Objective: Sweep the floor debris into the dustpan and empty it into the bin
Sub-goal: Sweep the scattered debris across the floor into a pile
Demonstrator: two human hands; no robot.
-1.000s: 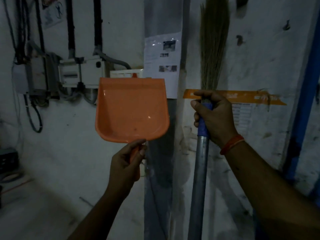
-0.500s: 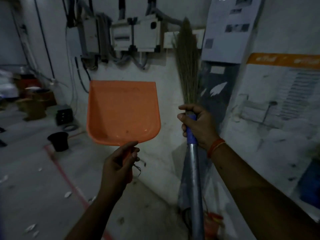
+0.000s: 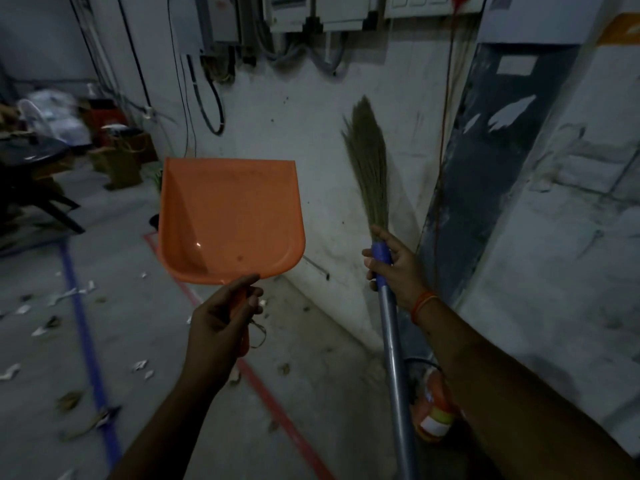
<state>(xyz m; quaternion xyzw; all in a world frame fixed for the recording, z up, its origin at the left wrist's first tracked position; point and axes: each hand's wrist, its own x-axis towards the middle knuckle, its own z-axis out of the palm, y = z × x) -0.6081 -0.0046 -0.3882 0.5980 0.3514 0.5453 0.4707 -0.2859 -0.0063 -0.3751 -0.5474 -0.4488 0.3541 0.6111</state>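
Observation:
My left hand (image 3: 225, 315) grips the handle of an orange dustpan (image 3: 230, 220), held up in the air with its open face toward me. My right hand (image 3: 394, 268) grips a broom (image 3: 369, 161) at the blue collar where its metal pole meets the grass bristles, which point upward against the wall. Scraps of white paper and dry leaves (image 3: 65, 296) lie scattered over the grey floor at the left. No bin is clearly recognisable.
A white wall (image 3: 311, 133) with cables and electrical boxes (image 3: 311, 12) stands straight ahead. A dark pillar (image 3: 485, 168) is at the right. Blue (image 3: 86, 341) and red (image 3: 277, 407) floor lines run across. Boxes (image 3: 121, 157) and a black table (image 3: 27, 157) stand far left. An orange bottle (image 3: 436, 410) lies near the pole.
The view has swung down and to the left, bringing more floor and debris into sight. Both hands keep their hold on the dustpan and the broom.

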